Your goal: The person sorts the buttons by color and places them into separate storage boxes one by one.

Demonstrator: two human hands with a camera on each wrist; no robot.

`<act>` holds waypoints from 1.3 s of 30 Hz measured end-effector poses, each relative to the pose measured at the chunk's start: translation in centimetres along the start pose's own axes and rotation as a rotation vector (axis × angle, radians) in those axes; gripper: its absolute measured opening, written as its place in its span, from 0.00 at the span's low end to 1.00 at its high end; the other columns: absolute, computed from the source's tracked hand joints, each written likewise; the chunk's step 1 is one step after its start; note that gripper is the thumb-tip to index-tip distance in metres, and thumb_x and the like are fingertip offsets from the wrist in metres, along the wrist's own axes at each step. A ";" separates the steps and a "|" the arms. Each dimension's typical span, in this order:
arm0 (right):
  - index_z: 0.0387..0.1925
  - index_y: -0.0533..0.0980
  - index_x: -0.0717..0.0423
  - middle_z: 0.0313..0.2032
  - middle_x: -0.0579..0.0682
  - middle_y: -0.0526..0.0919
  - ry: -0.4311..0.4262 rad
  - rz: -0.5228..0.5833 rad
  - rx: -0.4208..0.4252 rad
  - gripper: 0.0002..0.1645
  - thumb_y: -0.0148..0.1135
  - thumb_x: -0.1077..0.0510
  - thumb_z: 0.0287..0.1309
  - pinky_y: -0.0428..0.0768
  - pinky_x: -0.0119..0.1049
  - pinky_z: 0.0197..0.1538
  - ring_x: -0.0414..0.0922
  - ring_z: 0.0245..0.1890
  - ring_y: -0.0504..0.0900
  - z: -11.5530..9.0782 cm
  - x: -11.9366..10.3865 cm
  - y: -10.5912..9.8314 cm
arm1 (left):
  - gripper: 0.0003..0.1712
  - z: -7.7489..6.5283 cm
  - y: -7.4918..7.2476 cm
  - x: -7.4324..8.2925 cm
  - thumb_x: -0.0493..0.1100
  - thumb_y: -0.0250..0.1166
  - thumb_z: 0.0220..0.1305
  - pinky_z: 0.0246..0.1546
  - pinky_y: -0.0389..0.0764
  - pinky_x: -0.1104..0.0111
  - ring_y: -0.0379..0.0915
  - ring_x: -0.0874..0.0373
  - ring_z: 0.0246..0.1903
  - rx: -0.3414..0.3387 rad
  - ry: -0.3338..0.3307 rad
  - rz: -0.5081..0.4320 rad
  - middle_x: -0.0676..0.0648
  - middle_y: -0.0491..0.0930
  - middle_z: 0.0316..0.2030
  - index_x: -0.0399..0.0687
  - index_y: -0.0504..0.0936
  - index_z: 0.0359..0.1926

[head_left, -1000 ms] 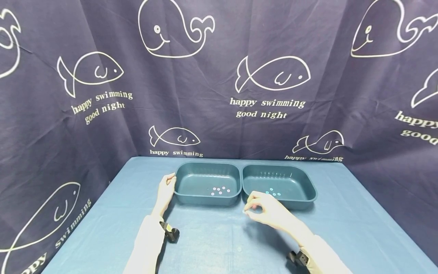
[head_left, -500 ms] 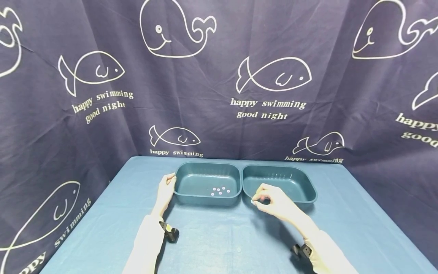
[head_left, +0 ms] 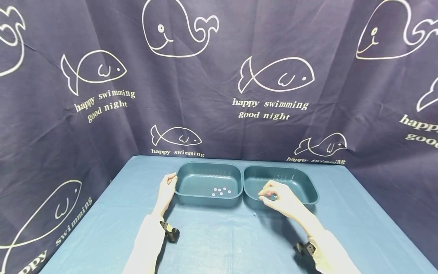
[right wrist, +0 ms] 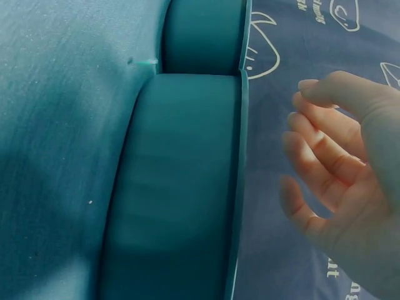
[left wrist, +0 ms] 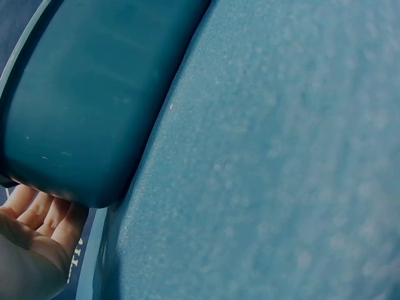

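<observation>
My left hand point(head_left: 167, 190) grips the outer end of the left teal tray point(head_left: 209, 200). In the left wrist view its fingers point(left wrist: 59, 219) lie against the tray's end wall. Several small pink beads point(head_left: 219, 190) are on this tray's floor, toward the right. My right hand point(head_left: 282, 198) hangs over the near rim of the right teal tray point(head_left: 301, 171), fingers loosely curled, thumb and index close together with nothing visible between them. A small pale blue bead point(head_left: 254, 214) shows in front of the trays. Another blue bead point(head_left: 275, 196) peeks out behind the right fingers; the hand hides much of that tray's floor.
The trays stand side by side near the back of a blue cloth-covered table point(head_left: 205, 239). A dark curtain point(head_left: 219, 95) with white whales, fish and lettering surrounds it at the back and sides.
My right hand has moved rightward and back over the right tray. The blue bead, at its fingertips half a second ago, is now below and apart from them. My left hand stays put.
</observation>
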State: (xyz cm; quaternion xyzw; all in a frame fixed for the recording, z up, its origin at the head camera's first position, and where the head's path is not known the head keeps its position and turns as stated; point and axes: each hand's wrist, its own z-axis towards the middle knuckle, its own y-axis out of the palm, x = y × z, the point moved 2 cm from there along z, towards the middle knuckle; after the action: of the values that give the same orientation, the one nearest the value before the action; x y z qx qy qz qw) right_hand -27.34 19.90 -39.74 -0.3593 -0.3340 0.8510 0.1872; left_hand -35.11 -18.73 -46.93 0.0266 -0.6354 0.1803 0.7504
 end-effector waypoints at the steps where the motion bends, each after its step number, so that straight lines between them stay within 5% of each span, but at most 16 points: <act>1: 0.30 0.82 0.46 0.29 0.37 0.78 -0.007 -0.003 0.002 0.09 0.69 0.63 0.46 0.79 0.33 0.30 0.43 0.30 0.77 0.0 0.0 0.0 | 0.19 0.0 0.0 0.0 0.38 0.52 0.68 0.58 0.68 0.53 0.70 0.40 0.56 0.001 0.003 0.000 0.30 0.74 0.54 0.32 0.70 0.56; 11: 0.29 0.82 0.45 0.28 0.34 0.76 -0.039 -0.038 0.004 0.08 0.69 0.62 0.47 0.74 0.29 0.30 0.39 0.28 0.75 -0.5 -0.4 0.5 | 0.19 -0.1 0.0 0.1 0.38 0.52 0.68 0.59 0.68 0.54 0.70 0.40 0.56 0.005 0.008 0.004 0.30 0.74 0.54 0.32 0.70 0.56; 25: 0.32 0.83 0.49 0.23 0.33 0.78 0.138 -0.091 -0.077 0.06 0.68 0.54 0.49 0.66 0.24 0.23 0.27 0.19 0.66 -2.2 -0.9 2.0 | 0.19 -0.2 0.0 0.2 0.37 0.51 0.68 0.60 0.67 0.54 0.69 0.41 0.56 -0.007 0.004 -0.014 0.29 0.73 0.55 0.31 0.70 0.57; 39: 0.29 0.83 0.51 0.22 0.38 0.82 0.245 -0.063 -0.121 0.05 0.65 0.54 0.52 0.68 0.25 0.23 0.27 0.17 0.67 -2.9 -0.4 3.6 | 0.20 -0.1 0.0 0.0 0.38 0.51 0.69 0.61 0.67 0.54 0.68 0.41 0.58 -0.012 -0.010 -0.012 0.30 0.72 0.56 0.32 0.69 0.58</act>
State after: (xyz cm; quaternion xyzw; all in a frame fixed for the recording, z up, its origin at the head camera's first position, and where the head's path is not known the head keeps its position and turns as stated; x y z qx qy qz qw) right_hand -25.22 18.40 -43.59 -0.4604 -0.3706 0.7728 0.2310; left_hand -34.99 -18.68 -46.92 0.0270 -0.6399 0.1718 0.7485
